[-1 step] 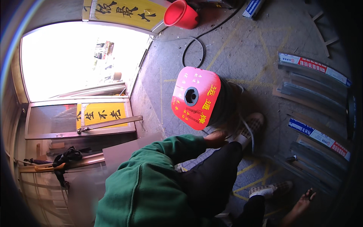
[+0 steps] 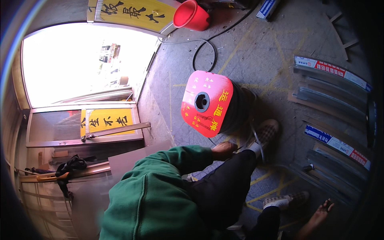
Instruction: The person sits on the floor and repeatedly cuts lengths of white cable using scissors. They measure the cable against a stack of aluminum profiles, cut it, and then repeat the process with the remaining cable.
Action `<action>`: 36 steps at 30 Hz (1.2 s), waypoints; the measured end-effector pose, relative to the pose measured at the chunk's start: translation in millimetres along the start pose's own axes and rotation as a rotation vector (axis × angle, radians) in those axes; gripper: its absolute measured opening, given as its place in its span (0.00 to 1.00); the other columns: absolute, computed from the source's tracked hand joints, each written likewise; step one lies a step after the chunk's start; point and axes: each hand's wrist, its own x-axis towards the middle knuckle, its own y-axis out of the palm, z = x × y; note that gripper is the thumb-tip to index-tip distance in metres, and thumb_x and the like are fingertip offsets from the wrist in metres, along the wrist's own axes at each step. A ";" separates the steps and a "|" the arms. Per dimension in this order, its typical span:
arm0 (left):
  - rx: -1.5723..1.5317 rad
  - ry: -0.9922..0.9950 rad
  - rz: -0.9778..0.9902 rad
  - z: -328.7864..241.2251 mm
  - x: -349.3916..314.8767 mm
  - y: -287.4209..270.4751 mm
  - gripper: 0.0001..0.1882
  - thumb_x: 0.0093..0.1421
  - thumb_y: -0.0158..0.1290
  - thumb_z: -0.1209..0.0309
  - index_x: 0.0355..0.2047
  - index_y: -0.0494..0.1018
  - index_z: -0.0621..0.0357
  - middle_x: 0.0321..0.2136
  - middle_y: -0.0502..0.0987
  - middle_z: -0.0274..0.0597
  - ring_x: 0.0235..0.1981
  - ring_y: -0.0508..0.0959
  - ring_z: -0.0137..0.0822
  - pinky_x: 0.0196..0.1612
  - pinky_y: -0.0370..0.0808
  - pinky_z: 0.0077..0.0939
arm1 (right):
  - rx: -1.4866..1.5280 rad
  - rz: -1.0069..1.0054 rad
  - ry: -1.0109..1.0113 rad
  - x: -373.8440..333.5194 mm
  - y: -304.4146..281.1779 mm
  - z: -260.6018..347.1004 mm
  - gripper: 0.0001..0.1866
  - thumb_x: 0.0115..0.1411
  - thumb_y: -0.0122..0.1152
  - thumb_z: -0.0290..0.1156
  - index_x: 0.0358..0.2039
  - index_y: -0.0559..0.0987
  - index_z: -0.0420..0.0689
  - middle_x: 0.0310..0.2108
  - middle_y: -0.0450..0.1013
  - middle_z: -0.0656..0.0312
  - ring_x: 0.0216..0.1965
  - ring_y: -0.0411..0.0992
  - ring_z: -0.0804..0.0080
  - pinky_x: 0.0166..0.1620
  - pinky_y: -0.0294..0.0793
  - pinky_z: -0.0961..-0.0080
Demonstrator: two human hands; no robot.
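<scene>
Left hand (image 2: 225, 150), out of a green sleeve (image 2: 180, 160), hangs just beside the dark-trousered leg (image 2: 224, 180), fingers looking curled in; on my feed I cannot tell whether they have hold of anything. Right hand (image 2: 321, 213), well apart, is partly curled with a small dark thing (image 2: 331, 207) at the fingers; held or worn, can't make out. Spool (image 2: 210, 106) sits on the floor near mid-view, red plate facing me; left hand near it at half past five, right hand far out at half past four. Progress, my reading: a grey strand (image 2: 261, 146) lies loose by the checked shoe (image 2: 267, 133) at four o'clock; if it comes off the spool, some length is already out. Dark windings (image 2: 236, 110) show thick behind the plate, so plenty seems left. Can't trace the strand's ends or call anything finished. Farther out: black cable (image 2: 216, 56) looped at twelve, red bucket (image 2: 191, 17) beyond, strip bundle (image 2: 330, 90) at three, bright opening (image 2: 76, 68) at half past nine.
</scene>
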 end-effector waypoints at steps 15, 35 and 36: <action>0.283 0.045 -1.190 -51.9 -125.5 -298.1 0.12 0.69 0.51 0.64 0.43 0.79 0.58 0.40 0.79 0.45 0.36 0.78 0.39 0.39 0.75 0.31 | -0.418 -0.356 -0.003 -23.0 52.6 -24.2 0.28 0.72 0.45 0.28 0.71 0.56 0.44 0.62 0.66 0.53 0.49 0.69 0.73 0.50 0.67 0.78; -0.447 -0.219 -0.362 -40.3 -93.9 -128.6 0.20 0.74 0.38 0.61 0.50 0.72 0.63 0.19 0.77 0.37 0.19 0.74 0.26 0.23 0.68 0.20 | -0.310 -0.402 0.293 -41.5 151.8 -69.6 0.25 0.71 0.51 0.47 0.55 0.74 0.38 0.40 0.77 0.62 0.35 0.71 0.81 0.38 0.68 0.82; -0.555 -0.036 -0.491 -45.3 -88.0 -133.3 0.19 0.74 0.38 0.62 0.53 0.70 0.64 0.25 0.78 0.39 0.20 0.75 0.26 0.24 0.69 0.18 | -0.325 -0.411 0.326 -39.9 158.3 -73.2 0.24 0.71 0.51 0.48 0.52 0.75 0.39 0.36 0.77 0.62 0.32 0.71 0.81 0.36 0.68 0.82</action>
